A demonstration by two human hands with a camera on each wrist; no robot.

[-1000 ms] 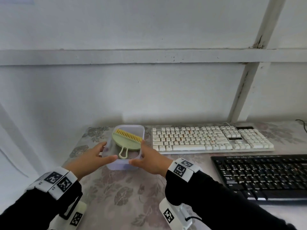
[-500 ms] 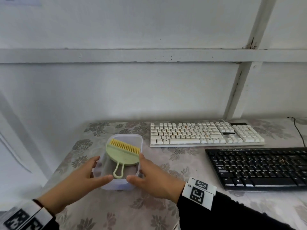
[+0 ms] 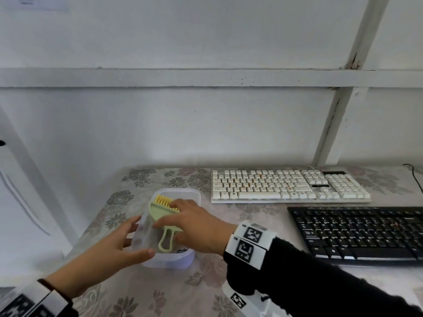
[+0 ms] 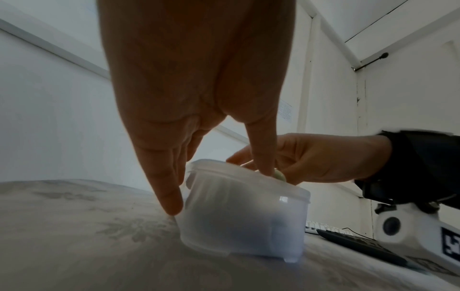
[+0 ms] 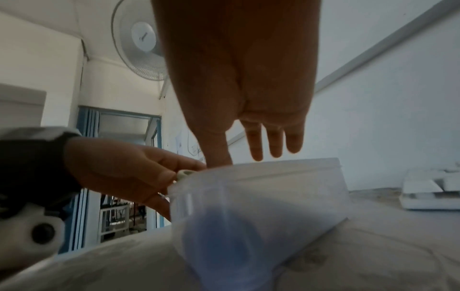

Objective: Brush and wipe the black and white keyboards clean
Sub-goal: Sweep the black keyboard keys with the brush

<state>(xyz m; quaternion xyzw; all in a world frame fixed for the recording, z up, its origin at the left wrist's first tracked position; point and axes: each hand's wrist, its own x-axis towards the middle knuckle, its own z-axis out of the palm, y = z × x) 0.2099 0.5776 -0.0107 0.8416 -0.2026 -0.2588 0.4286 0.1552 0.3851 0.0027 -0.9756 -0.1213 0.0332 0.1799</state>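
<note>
Plainly the brush (image 3: pixel 163 211) is light, stiff plastic; its looped handle suits a grip; right hand (image 3: pixel 196 225) rests open on it; left hand (image 3: pixel 107 250) braces the tub (image 3: pixel 169 261) with straight fingers.

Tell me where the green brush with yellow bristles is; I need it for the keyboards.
In the head view, the green brush with yellow bristles lies atop the translucent plastic container, left of the white keyboard, under the right hand.

two keyboards: one white (image 3: pixel 288 186), one black (image 3: pixel 359 232); one brush (image 3: pixel 163 215); one container (image 3: pixel 170 259); two hands.
</note>
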